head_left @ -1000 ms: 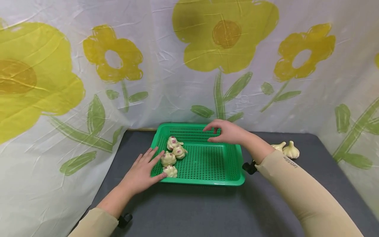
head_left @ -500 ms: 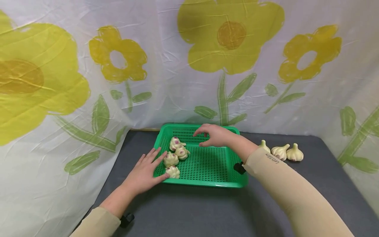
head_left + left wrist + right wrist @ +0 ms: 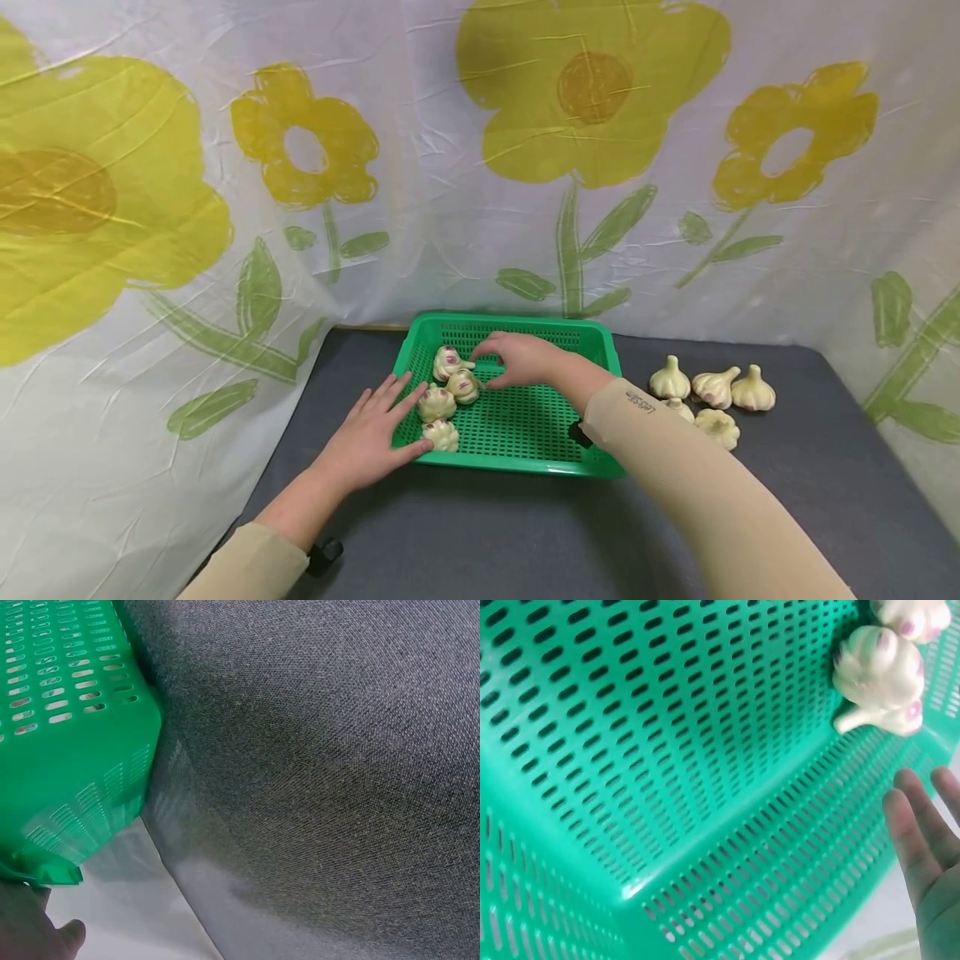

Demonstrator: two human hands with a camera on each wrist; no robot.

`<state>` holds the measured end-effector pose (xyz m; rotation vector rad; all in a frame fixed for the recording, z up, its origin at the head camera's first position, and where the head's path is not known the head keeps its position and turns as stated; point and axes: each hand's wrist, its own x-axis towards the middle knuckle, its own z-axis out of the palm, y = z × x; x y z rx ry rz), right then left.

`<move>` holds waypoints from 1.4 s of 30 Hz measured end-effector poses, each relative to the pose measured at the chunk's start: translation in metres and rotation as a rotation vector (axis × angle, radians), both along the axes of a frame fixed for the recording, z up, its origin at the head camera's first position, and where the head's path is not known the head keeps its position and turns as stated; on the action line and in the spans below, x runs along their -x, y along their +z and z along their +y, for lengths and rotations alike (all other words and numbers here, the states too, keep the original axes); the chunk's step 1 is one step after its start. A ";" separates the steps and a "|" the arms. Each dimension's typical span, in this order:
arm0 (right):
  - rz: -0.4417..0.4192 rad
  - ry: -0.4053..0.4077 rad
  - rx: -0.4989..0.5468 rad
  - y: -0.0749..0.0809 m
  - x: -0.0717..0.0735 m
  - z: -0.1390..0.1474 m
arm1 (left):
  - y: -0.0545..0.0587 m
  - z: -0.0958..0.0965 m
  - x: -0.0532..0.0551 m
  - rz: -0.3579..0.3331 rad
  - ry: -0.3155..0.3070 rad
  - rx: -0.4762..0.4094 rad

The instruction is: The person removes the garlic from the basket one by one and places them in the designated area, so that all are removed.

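Note:
A green perforated basket (image 3: pixel 517 465) sits on the dark table with several garlic bulbs along its left side. My left hand (image 3: pixel 366 442) rests at the basket's left front rim, fingers spread, thumb near the front bulb (image 3: pixel 441 435). Over the basket, my right hand (image 3: pixel 522 360) reaches left with fingers bent and nothing between them. Its fingertips are close to the bulb nearest the middle (image 3: pixel 462 386), with another bulb (image 3: pixel 448 362) just behind. In the right wrist view, the fingers (image 3: pixel 915 832) show apart from the bulbs (image 3: pixel 881 671). The left wrist view catches part of the left hand (image 3: pixel 34 930) under the rim.
More garlic bulbs (image 3: pixel 716 387) lie on the table right of the basket, some partly hidden by the right sleeve (image 3: pixel 675 450). A flowered cloth (image 3: pixel 420 167) hangs behind the table and on both sides. The dark table (image 3: pixel 480 533) extends in front.
My right hand has moved left and lower across the basket toward the bulbs, and its sleeve now uncovers more garlic at the right. The left hand stays at the rim.

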<state>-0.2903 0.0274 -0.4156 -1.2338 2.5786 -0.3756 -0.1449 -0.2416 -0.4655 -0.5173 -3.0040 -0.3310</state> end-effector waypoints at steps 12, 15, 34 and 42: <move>-0.071 -0.033 -0.027 -0.016 0.002 -0.025 | -0.001 0.003 0.001 -0.002 -0.008 0.013; -0.092 -0.061 -0.037 -0.020 0.003 -0.029 | -0.001 0.004 0.001 0.002 -0.013 0.011; -0.089 -0.092 -0.078 -0.035 0.006 -0.034 | 0.004 0.001 -0.002 0.001 -0.019 -0.011; -0.109 -0.067 -0.092 -0.033 0.007 -0.028 | 0.002 -0.002 -0.002 -0.007 -0.006 0.005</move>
